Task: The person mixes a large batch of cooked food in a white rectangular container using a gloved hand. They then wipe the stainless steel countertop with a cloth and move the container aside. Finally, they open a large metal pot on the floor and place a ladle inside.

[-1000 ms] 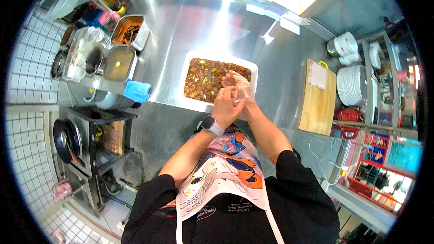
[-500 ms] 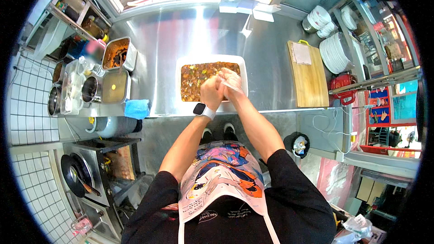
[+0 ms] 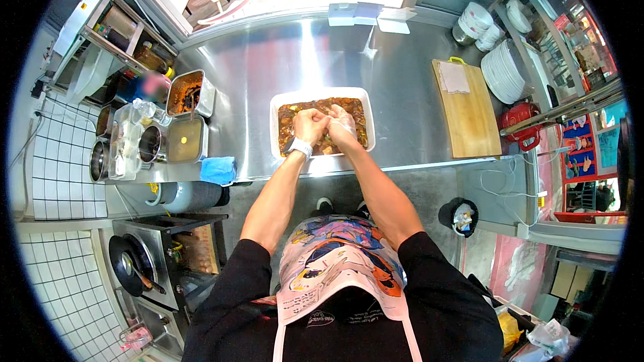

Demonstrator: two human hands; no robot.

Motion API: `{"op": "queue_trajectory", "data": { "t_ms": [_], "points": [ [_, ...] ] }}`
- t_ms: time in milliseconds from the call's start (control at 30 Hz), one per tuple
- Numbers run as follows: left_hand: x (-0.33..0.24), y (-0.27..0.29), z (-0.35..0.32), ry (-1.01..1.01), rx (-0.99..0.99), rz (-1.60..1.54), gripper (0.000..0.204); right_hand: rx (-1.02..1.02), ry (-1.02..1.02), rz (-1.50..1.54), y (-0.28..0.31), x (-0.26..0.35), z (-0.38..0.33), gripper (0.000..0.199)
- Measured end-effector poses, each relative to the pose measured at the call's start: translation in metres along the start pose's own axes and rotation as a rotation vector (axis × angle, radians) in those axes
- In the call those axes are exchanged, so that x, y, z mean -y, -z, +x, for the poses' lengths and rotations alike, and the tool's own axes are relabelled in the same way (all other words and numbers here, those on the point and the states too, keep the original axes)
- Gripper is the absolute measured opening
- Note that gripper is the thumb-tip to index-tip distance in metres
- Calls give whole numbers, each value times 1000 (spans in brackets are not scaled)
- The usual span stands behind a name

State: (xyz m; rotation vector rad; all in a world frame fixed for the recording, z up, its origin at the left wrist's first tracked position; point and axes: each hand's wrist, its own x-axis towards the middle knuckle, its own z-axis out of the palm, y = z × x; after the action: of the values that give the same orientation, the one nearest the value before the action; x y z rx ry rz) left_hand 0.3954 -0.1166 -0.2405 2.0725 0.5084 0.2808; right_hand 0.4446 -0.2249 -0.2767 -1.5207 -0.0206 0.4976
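Note:
A white rectangular tub [image 3: 274, 127] sits near the counter's front edge, filled with chunky brown food in sauce [image 3: 293, 110] with bits of green. Over it my two hands meet at the fingertips. My left hand [image 3: 310, 126], with a pale-banded watch on its wrist, is closed in a pinch against the right fingers. My right hand [image 3: 342, 127] seems to wear a thin clear plastic glove; its fingers are bent in toward the left ones. What lies between the fingertips is too small to make out.
On the steel counter [image 3: 402, 94], metal pans [image 3: 188, 139] and a blue cloth [image 3: 218, 170] are at left. A wooden board [image 3: 469, 117], stacked plates [image 3: 504, 77] and a red appliance [image 3: 520, 126] stand at right. A wok [image 3: 127, 261] is at lower left, a bin [image 3: 459, 216] below the counter.
My hands were clasped closer together; now they have drawn slightly apart, touching at the fingertips. The whole view has shifted, so the counter appears a little lower and further right.

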Motion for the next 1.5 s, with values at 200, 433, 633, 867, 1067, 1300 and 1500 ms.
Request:
{"op": "queue_trajectory", "data": {
  "t_ms": [200, 433, 633, 867, 1067, 1300, 1500],
  "points": [
    [-53, -25, 4, -34, 113, -157, 8, 59, 446, -752, 78, -46, 43, 56],
    [9, 3, 6, 202, 217, -327, 14, 172, 70, -661, 18, 66, -45, 41],
    [-13, 17, 11, 53, 91, 41, 21, 346, 401, -551, 40, 16, -23, 52],
    [-14, 41, 29, 56, 94, -186, 11, 235, 47, 616, 60, 46, -70, 47],
    [-59, 53, 31, -22, 64, -169, 12, 306, -202, 1077, 108, 59, -99, 63],
    [-184, 28, 2, -401, 175, 94, 16, 137, -112, 1195, 190, 40, -138, 62],
    [-310, -93, -76, -722, 551, 192, 13, -139, 26, 1352, 322, -17, -206, 61]
  ]
}}
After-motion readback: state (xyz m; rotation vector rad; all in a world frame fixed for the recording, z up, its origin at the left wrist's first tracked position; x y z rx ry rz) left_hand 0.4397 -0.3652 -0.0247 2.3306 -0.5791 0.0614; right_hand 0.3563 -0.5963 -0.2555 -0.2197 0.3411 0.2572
